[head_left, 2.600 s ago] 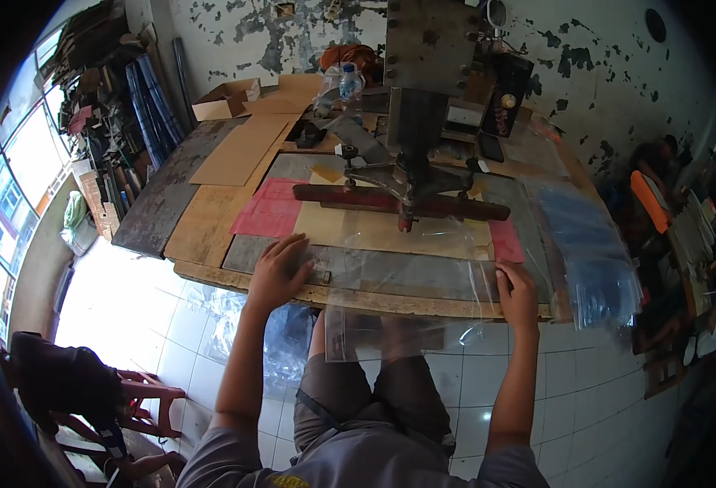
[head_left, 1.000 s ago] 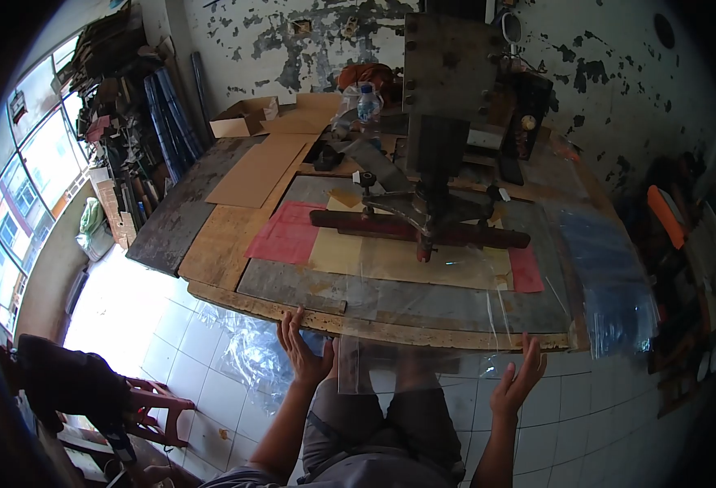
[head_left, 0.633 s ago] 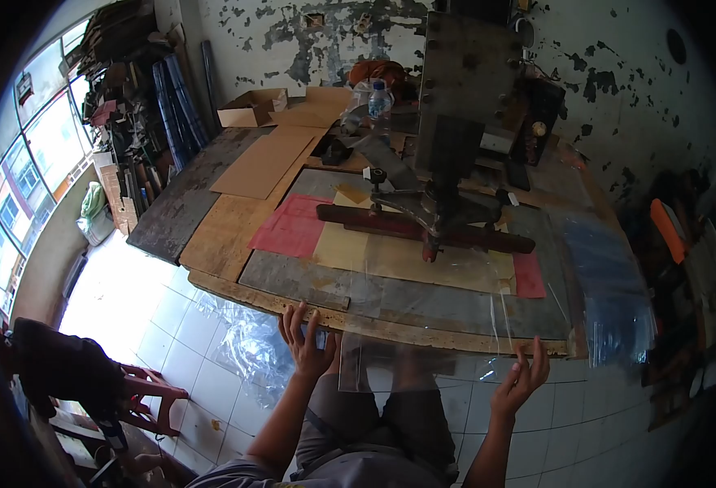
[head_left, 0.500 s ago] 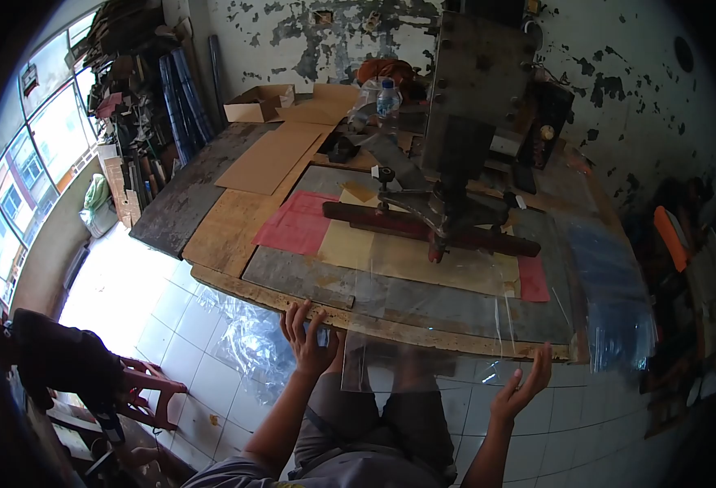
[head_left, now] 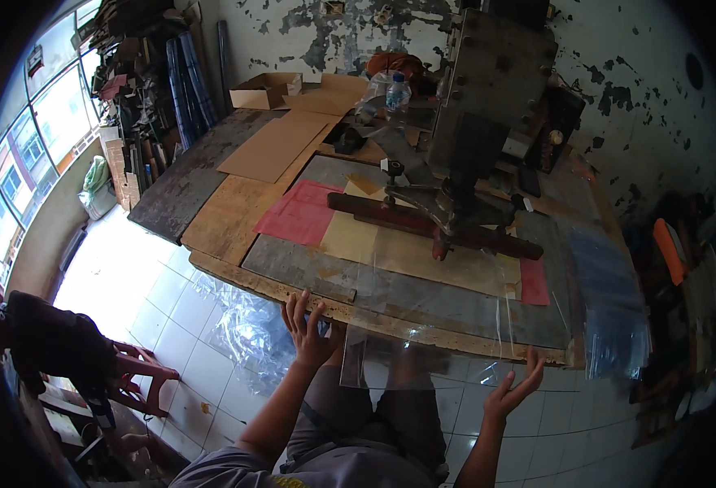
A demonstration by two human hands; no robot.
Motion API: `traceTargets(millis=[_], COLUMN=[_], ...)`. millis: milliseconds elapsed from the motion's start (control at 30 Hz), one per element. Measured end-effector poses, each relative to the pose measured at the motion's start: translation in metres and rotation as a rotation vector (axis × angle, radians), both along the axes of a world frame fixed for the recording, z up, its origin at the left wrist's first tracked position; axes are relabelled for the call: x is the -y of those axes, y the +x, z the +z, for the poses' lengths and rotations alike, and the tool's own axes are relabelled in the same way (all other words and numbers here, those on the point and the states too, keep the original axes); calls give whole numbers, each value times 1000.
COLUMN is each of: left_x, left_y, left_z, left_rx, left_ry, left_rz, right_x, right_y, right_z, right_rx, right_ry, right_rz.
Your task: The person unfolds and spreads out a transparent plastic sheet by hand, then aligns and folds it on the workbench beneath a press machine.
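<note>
A clear plastic sheet (head_left: pixel 423 354) lies partly on the worktable's grey board (head_left: pixel 293 268) and hangs over the front edge. My left hand (head_left: pixel 311 332) is open, its spread fingertips resting on the wooden front edge (head_left: pixel 252 286) beside the sheet's left side. Near the sheet's right corner, my right hand (head_left: pixel 514 389) is open too, fingers stretched up at the table edge and thumb apart. Whether it touches the sheet I cannot tell. Above the sheet's far part sits the dark red bar (head_left: pixel 488 237) of a press (head_left: pixel 476 106), over yellow paper (head_left: pixel 407 252) and pink paper (head_left: pixel 299 213).
Stacked blue-tinted plastic sheets (head_left: pixel 614 325) droop over the table's right side. Brown cardboard (head_left: pixel 272 148), an open carton (head_left: pixel 264 91) and a water bottle (head_left: pixel 397 96) are at the back. Crumpled clear plastic (head_left: pixel 252 342) and a red stool (head_left: pixel 148 376) are at floor level left.
The view has tilted slightly. Both hands keep nearly the same place at the table edge, with the right fingers leaning a little further over. The sheet stays nearly where it was.
</note>
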State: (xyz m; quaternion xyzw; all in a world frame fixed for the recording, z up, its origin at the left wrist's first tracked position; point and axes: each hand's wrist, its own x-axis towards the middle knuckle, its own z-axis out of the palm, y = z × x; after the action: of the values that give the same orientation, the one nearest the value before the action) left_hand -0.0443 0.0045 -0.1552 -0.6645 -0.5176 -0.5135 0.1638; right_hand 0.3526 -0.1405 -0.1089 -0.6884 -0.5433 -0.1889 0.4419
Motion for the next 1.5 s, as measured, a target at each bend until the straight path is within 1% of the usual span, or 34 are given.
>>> traceTargets(millis=[100,200,300,400,500,600,767,900,1500], left_x=[1,-1,-2,-2,-3,-2,-4,-5,-11], left_y=[-2,-2,-1,-1,1,1,2,2,1], left_z=[-1,-3,-3,-3,-1,-2,-1,-2,-14], left_rx=[-7,-12,-9,-14,-6,-4,4,-5,-25], left_ry=[-4,2,9,17,23,27,40,48,77], left_rz=[0,2,4,8,-5,-7,-11,-1,21], right_x=[-7,-10,-14,-22,-29,-31,-45,-50,-50], right_y=[-2,2,6,-2,-4,-3,9,9,13], right_z=[-5,-13,-17,-24,-28,-41,-61,-62,-68], right_rx=[-4,166,137,100,28,2,78,93,93], right_ry=[222,-43,-10,24,102,101,202,246,252], right_rz=[-11,-88,-44,-87,-57,-91,-129,-132,-112])
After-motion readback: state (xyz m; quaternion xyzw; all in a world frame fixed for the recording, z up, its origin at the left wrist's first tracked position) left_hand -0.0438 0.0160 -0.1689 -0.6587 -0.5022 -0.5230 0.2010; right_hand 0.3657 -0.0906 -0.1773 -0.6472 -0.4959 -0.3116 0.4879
